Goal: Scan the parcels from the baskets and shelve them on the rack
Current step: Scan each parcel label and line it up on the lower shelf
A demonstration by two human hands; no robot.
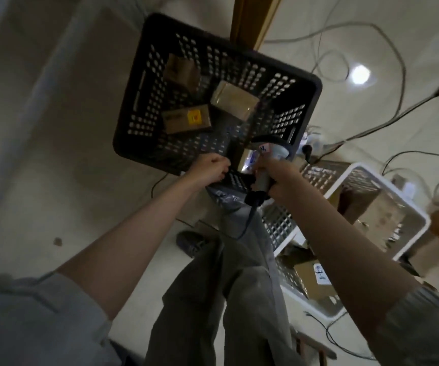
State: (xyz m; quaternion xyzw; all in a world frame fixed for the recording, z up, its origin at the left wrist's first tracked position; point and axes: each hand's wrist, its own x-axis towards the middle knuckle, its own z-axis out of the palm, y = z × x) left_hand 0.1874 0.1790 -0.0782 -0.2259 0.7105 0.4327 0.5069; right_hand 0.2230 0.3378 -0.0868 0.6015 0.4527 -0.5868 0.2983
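Three parcels (186,119) lie in the black basket (303,83); the white basket (413,210) sits at its four o'clock.

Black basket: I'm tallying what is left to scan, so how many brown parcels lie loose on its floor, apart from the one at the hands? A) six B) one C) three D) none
C: three brown parcels lie on the floor of the black basket, one at the far left, one in the middle and one with a yellow label.
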